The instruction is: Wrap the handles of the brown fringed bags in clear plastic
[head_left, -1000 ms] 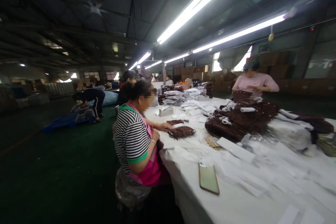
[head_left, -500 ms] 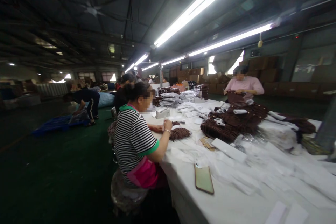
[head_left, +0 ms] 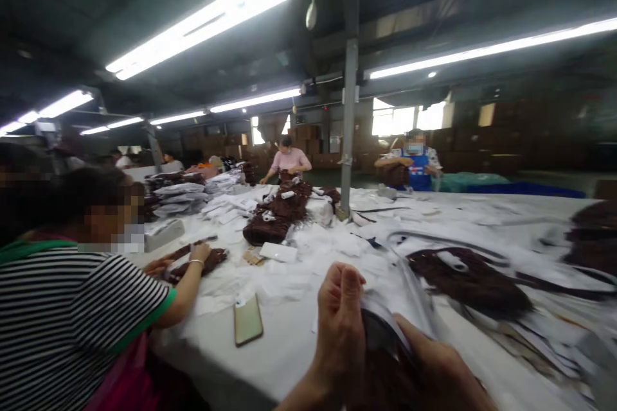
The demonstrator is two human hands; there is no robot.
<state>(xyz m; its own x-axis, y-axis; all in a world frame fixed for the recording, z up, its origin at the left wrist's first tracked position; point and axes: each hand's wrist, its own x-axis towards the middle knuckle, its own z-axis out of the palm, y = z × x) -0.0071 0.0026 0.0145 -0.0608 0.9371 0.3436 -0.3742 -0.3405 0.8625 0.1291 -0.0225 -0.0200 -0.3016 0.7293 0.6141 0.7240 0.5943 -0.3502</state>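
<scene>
My left hand [head_left: 339, 324] is low in the middle of the view, fingers pinched together on the edge of a clear plastic bag [head_left: 390, 318]. Beside it on the right, my right hand [head_left: 434, 366] curls around the same bag, with a dark brown garment [head_left: 380, 372] under it. Both hands hover over the near edge of the white table [head_left: 284, 347]. Another brown garment [head_left: 470, 279] lies just beyond them to the right.
A phone [head_left: 247, 320] lies on the table left of my hands. A person in a striped shirt [head_left: 72, 314] sits close on the left, handling brown items. A metal pole [head_left: 348, 109] rises from the table. Brown garment piles [head_left: 277, 215] and two standing workers are farther back.
The view has swung to the right and down along the table. My two hands, out of view before, now show at the bottom holding the bag. The striped-shirt person now sits at far left.
</scene>
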